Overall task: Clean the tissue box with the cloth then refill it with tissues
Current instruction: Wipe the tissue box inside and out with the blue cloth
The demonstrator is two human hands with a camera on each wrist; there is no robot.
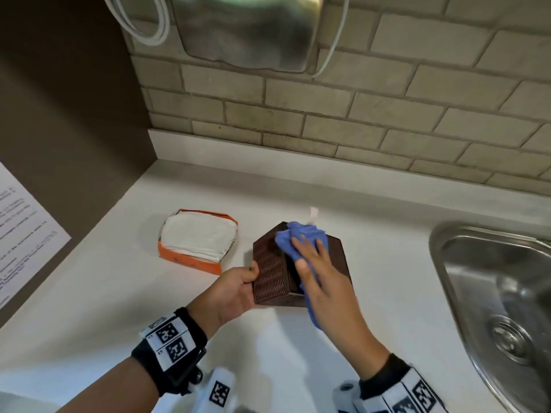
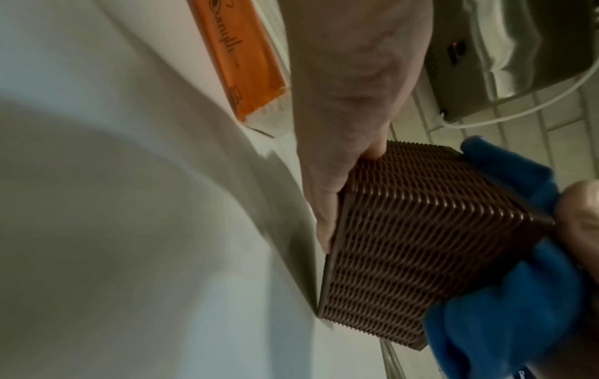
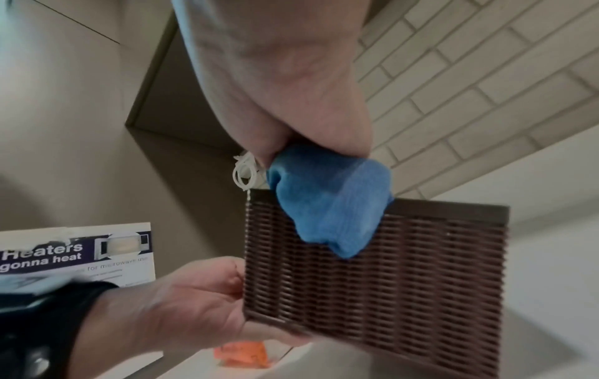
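The brown woven tissue box (image 1: 272, 272) is held tilted over the white counter (image 1: 119, 293). My left hand (image 1: 244, 284) grips its near left corner, thumb on the woven side. My right hand (image 1: 316, 263) lies on the box's top with the blue cloth (image 1: 287, 238) bunched under its fingers and pinched by the thumb. In the right wrist view the cloth (image 3: 330, 202) hangs over the box's upper edge (image 3: 421, 269). The left wrist view shows the box (image 2: 421, 243) and cloth (image 2: 505, 320). An opened orange pack of white tissues (image 1: 198, 239) lies left of the box.
A steel sink (image 1: 492, 293) is sunk into the counter at the right. A metal unit (image 1: 247, 28) with white cables hangs on the tiled wall behind. A brown side panel with a paper notice (image 1: 21, 234) closes the left side.
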